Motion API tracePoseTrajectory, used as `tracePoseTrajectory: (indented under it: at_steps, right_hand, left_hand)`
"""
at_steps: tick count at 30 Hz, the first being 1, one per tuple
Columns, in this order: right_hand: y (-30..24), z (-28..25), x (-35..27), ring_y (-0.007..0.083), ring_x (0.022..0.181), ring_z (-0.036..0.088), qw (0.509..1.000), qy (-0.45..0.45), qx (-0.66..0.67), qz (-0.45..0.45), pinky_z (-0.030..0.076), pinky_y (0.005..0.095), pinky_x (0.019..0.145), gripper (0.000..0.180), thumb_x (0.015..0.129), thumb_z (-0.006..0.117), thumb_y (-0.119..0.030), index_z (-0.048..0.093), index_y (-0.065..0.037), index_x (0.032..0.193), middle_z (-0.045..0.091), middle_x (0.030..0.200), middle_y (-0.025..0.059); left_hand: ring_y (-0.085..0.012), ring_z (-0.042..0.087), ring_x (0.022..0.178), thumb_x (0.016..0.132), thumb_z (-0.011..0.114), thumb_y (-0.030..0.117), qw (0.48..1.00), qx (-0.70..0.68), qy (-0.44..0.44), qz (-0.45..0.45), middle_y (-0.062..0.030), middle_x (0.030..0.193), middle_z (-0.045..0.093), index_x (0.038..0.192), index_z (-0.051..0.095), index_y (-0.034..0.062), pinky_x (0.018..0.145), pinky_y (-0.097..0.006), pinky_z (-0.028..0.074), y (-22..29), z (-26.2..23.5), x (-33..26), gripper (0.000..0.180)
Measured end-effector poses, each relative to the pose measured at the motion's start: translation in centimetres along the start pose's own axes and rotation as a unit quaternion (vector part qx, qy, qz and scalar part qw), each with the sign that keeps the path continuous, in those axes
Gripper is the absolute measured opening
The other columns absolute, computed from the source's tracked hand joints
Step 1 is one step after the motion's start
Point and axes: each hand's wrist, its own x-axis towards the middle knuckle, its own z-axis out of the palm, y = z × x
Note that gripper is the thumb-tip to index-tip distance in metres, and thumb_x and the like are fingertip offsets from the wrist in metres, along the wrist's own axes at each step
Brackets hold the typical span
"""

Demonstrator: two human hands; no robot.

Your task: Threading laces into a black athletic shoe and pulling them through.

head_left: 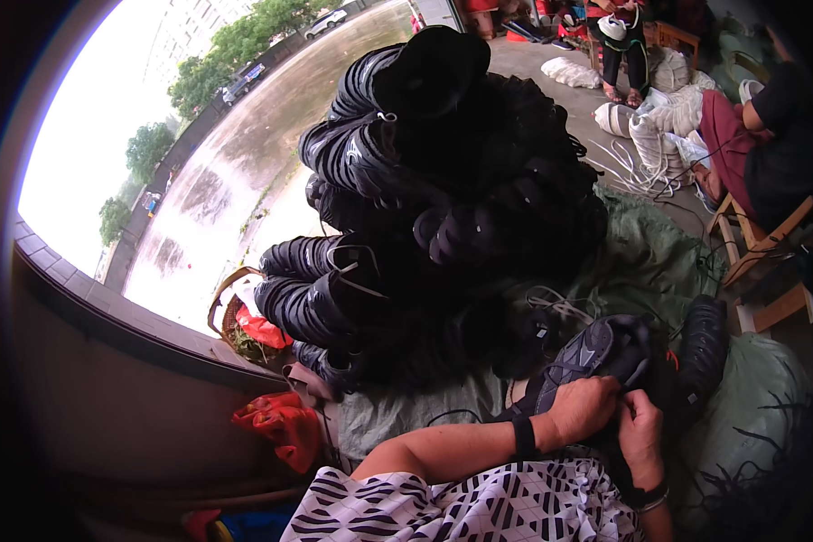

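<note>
Left forearm enters low from centre-left and runs right, slightly upward, bare below a black-and-white patterned garment (515, 497); black band (524, 438) at the wrist. Left hand (583, 406) lies back-up, fingers curled toward the collar of a dark lace-up shoe (569, 370). Right forearm rises steeply from the lower edge, dark band and bright bracelet at the wrist; right hand (640, 434) points upward, thumb and forefinger drawn near each other, just beside the left fingertips. Grip, both hands: fingers bent in, tips partly hidden against dark material; cannot tell whether they press together or pinch something. Shoe sits directly ahead of the hands, tilted, its laced front toward the left. Beyond it, a tall heap of black shoes (361, 163); to the right, a nested black stack (703, 348) on green sheeting (650, 244). Red bag (285, 425) left of the forearm.
</note>
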Motion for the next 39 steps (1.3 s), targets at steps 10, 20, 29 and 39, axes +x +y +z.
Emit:
tracePoseTrajectory:
  at_steps: [10,20,29,39]
  right_hand:
    - [-0.7,-0.2,1.3,0.033,0.065,0.056,0.924,-0.008,-0.301,-0.236,0.044,0.0419,0.055,0.011,0.077,0.055,0.0,0.046,-0.006,0.079,0.051,0.072,0.0122]
    - [1.4,0.0,1.7,0.0074,0.044,0.048,0.844,-0.073,0.405,0.344,0.036,0.0195,0.042,0.012,0.088,0.06,-0.016,0.058,-0.008,0.079,0.056,0.061,0.0006]
    - [0.1,0.4,0.9,0.0407,0.071,0.059,0.987,0.033,-0.076,-0.137,0.047,0.0414,0.057,0.006,0.083,0.059,-0.001,0.053,-0.003,0.084,0.058,0.074,0.0185]
    - [1.4,1.5,0.2,0.0302,0.065,0.062,0.973,0.103,-0.112,-0.173,0.049,0.0381,0.053,0.012,0.08,0.06,0.0,0.05,-0.005,0.085,0.056,0.071,0.012]
  left_hand:
    - [-0.0348,0.063,0.093,0.081,0.053,0.019,0.998,-0.052,-0.01,-0.031,-0.0177,0.096,0.066,0.107,0.064,0.0049,0.082,-0.042,0.049,-0.3,-0.8,-0.5,0.032]
    - [-0.0357,0.06,0.099,0.076,0.056,0.015,0.999,-0.013,-0.019,0.046,-0.0162,0.108,0.06,0.121,0.057,0.0055,0.085,-0.041,0.049,-0.9,-0.5,-2.5,0.045]
    - [-0.027,0.067,0.086,0.078,0.058,0.01,0.996,-0.07,0.03,0.044,-0.0159,0.1,0.066,0.114,0.06,0.0027,0.075,-0.035,0.053,-2.1,-0.1,-1.9,0.037]
    - [-0.0128,0.063,0.065,0.086,0.045,-0.004,0.93,-0.354,-0.072,-0.069,-0.0078,0.094,0.063,0.111,0.061,-0.0047,0.06,-0.025,0.054,-2.8,-0.7,-0.6,0.029]
